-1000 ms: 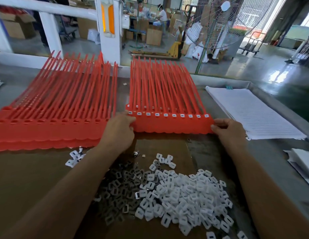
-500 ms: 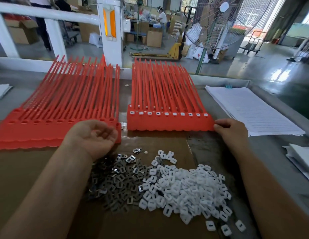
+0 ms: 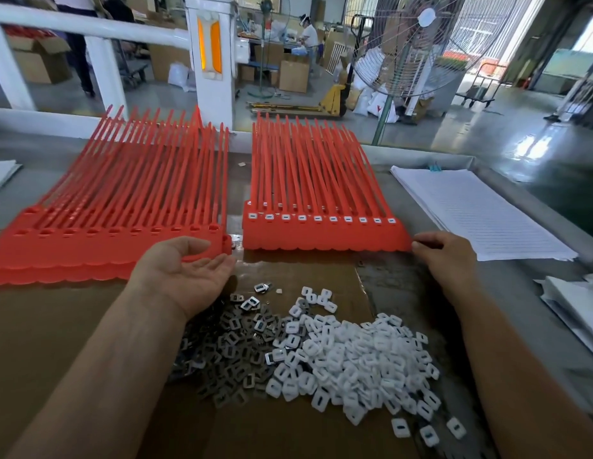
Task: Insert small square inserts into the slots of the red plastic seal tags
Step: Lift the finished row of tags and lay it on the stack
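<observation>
Two strips of red seal tags lie side by side across the far half of the tabletop point(image 3: 507, 293), their long tails fanning away toward the far edge. The right strip point(image 3: 325, 231) already carries a white insert in every slot of its top row, while the left strip point(image 3: 99, 246) shows only empty slots, so it looks like the next to be filled.

The left hand point(image 3: 189, 276) lies palm up and open with fingers loosely curled, holding nothing, just near of the left strip's right end. Turned up like this beside the pile, it seems ready to serve as a cup for a scoop of pieces.

The right hand point(image 3: 444, 256) is loosely curled, with its fingertips point(image 3: 421, 241) touching the near right corner of the filled strip; this reads as steadying or squaring the strip rather than gripping it.

The supply sits near the person, on a sheet of brown cardboard point(image 3: 56, 342): a heap of white square inserts point(image 3: 354, 359) on the right, merging into a heap of dark metal pieces point(image 3: 235, 352) on the left, both within easy reach of either hand. A stack of lined white paper point(image 3: 470, 210) lies to the right, clear of the work.
</observation>
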`<state>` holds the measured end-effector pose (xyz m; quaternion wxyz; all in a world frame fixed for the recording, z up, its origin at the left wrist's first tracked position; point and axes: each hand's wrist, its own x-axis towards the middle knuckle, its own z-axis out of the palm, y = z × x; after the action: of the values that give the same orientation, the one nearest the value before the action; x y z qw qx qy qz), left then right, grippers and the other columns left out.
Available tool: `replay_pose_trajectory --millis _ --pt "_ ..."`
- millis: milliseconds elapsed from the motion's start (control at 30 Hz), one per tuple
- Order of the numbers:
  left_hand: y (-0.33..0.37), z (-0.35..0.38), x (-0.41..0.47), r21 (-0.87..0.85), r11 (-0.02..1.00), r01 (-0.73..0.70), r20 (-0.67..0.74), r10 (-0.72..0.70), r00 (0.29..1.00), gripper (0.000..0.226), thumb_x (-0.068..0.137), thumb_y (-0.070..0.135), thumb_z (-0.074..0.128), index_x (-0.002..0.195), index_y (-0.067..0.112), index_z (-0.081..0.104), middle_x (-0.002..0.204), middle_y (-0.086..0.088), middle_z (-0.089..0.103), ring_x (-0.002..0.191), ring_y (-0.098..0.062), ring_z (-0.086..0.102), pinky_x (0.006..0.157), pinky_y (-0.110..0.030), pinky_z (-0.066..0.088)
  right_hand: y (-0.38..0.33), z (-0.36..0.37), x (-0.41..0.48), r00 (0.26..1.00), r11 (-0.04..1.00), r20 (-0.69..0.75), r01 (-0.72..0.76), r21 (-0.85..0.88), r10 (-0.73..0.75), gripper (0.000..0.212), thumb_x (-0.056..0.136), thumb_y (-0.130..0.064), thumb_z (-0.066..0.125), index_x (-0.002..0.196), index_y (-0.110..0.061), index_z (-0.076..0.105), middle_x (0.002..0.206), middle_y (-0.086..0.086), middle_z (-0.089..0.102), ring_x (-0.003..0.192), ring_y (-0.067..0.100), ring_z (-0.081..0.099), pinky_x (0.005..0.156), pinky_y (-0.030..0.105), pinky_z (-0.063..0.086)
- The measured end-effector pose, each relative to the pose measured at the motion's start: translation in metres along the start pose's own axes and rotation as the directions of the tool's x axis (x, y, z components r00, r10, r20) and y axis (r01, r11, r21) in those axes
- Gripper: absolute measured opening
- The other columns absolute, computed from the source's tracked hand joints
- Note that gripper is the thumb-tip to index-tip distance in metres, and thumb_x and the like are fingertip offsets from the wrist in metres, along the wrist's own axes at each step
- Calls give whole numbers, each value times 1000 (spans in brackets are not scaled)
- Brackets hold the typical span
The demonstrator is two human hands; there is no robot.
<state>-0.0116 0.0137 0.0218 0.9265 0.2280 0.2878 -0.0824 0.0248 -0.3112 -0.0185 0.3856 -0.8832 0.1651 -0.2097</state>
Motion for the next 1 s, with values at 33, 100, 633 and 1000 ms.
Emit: replay_pose_trajectory --millis 33,100,633,1000 --pt "0 -1 2 14 1000 -9 1 9 1000 33 86 -4 36 118 -12 41 127 -25 45 123 -35 42 103 -38 33 1 0 0 1000 1000 0 4 -8 -4 17 81 -13 65 98 -13 70 85 -5 61 82 8 54 80 23 37" --pt "1 -1 5 41 997 -58 10 57 998 11 86 -3 38 90 -5 49 104 -17 57 107 -28 54 100 -36 40 1 1 1 1000 1000 -4 13 -27 -14 17 81 -15 65 97 -15 71 84 -7 61 82 8 54 79 23 36" --pt "22 -5 27 151 877 -456 161 434 887 22 90 -2 44 71 9 49 44 4 59 46 -8 63 50 -20 54 -6 -4 -2 999 999 -27 43 -4 -43 18 81 -15 65 98 -15 71 86 -8 60 84 7 53 79 22 35" --pt "24 -10 33 279 606 -744 274 692 667 22 87 -8 48 93 12 53 80 2 56 61 -4 61 62 -23 56 -19 -7 -8 997 997 15 77 31 -77 21 83 -13 63 102 -12 70 89 -5 62 86 9 55 80 23 37"
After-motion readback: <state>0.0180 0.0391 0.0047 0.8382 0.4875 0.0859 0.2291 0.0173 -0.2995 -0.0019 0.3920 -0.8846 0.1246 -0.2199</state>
